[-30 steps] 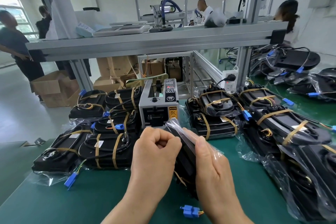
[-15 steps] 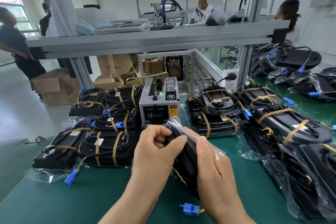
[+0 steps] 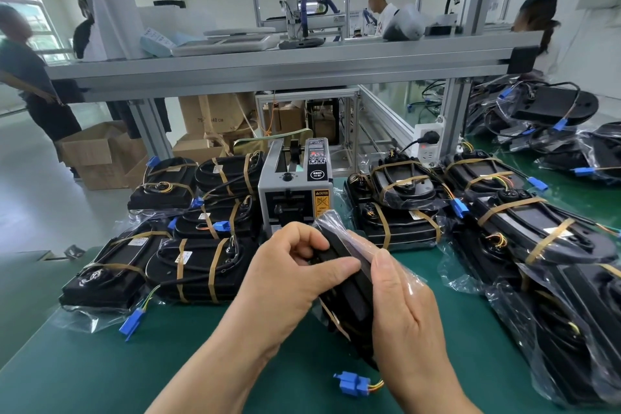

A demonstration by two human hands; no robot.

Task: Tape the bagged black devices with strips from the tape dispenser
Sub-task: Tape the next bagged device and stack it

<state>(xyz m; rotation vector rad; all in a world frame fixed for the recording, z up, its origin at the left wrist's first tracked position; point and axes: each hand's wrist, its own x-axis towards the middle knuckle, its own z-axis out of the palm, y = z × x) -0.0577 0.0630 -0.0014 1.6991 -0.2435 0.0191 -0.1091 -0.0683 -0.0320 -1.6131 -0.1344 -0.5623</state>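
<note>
A black device in a clear bag (image 3: 346, 282) stands on edge on the green mat, held between both hands just in front of the grey tape dispenser (image 3: 295, 191). My left hand (image 3: 289, 279) grips its left side, thumb stretched across the bag and fingers curled at the top edge. My right hand (image 3: 403, 316) lies flat against the bag's right face with straight fingers. The device's blue connector (image 3: 351, 383) hangs out below on coloured wires. Whether a tape strip is under my left fingers is hidden.
Stacks of taped bagged devices (image 3: 188, 265) lie left of the dispenser, more taped devices (image 3: 400, 208) right of it, and a long row of bagged devices (image 3: 544, 245) runs along the right. An aluminium shelf frame (image 3: 268, 67) crosses overhead. People stand behind.
My left hand has loosened from a fist; its thumb now reaches across the bag toward my right fingertips. The device has stayed where it was.
</note>
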